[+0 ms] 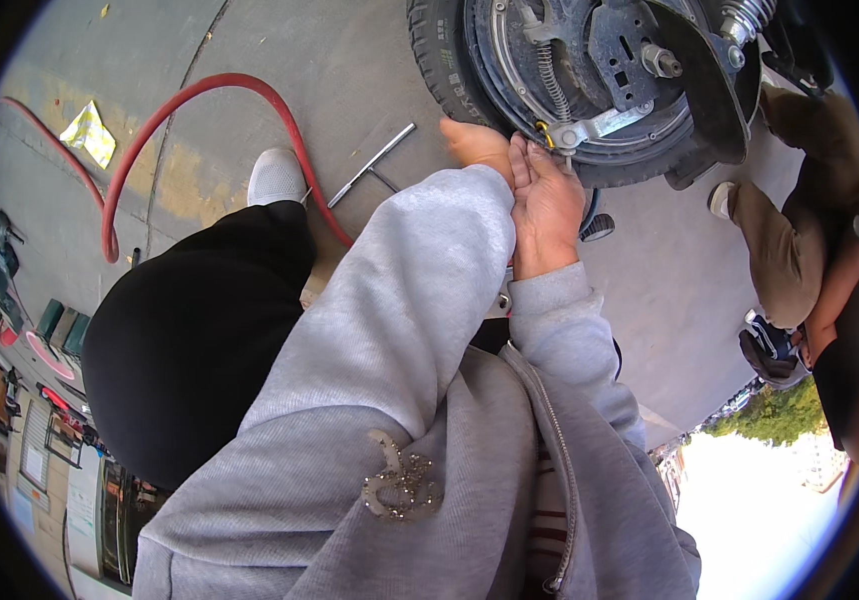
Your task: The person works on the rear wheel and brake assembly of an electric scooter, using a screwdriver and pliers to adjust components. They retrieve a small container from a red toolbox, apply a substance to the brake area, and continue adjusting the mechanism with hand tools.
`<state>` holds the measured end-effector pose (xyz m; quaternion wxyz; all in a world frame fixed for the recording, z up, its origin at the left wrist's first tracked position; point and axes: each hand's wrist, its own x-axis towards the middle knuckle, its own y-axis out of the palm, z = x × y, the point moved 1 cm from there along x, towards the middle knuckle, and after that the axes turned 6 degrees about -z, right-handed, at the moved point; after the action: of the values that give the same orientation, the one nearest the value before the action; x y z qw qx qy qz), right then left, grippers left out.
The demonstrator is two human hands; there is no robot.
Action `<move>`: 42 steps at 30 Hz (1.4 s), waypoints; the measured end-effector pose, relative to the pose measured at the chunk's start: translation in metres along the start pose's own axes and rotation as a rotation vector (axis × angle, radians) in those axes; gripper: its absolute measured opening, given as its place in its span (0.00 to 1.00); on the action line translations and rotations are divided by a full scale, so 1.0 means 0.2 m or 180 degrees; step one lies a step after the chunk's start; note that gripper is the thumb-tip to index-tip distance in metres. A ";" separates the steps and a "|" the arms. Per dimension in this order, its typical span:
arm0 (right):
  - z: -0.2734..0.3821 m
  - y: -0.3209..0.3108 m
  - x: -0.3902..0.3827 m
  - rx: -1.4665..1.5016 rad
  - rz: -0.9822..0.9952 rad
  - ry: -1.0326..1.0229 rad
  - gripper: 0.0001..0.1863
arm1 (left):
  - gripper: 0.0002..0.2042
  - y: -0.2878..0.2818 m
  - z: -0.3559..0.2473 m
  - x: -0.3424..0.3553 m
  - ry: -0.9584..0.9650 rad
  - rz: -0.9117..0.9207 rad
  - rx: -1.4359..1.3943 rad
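Observation:
A wheel with a black tyre [439,60] and a drum brake stands at the top, its hub nut [661,62] showing. A silver brake arm [614,122] runs across the drum's lower part, below a coil spring [552,85]. My right hand [547,215] is at the arm's lower left end, fingers curled together beside a small yellow piece [546,133]. What they pinch is hidden. My left hand [477,147] reaches under the tyre's lower edge, just left of the right hand. Its fingers are out of sight behind the right hand and tyre.
A red hose [207,84] loops over the concrete at left, near a T-handle wrench [374,165] and a yellow-and-white wrapper [89,133]. My shoe [276,177] is beside the hose. Another person in brown trousers [774,250] is at right. A shock absorber [746,18] adjoins the wheel.

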<state>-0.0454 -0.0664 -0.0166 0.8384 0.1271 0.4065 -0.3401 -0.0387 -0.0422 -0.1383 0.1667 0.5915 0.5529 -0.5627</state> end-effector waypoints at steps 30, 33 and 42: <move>0.04 -0.11 0.03 -0.0181 0.1378 0.0307 0.13 | 0.30 -0.04 0.01 -0.03 -0.0145 0.0127 0.0121; 0.14 -0.16 0.05 -0.0622 0.1633 0.0475 0.15 | 0.34 -0.10 -0.08 -0.08 -0.0858 0.0582 -0.0024; 0.59 -0.93 0.15 -0.2383 0.1087 0.0046 0.15 | 0.41 -0.32 -0.25 -0.26 -0.0251 0.2072 -0.0454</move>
<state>-0.0874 -0.2750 0.0480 0.8683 -0.1187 0.4811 -0.0237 -0.0551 -0.0043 -0.0521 0.3999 0.7017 0.3660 -0.4623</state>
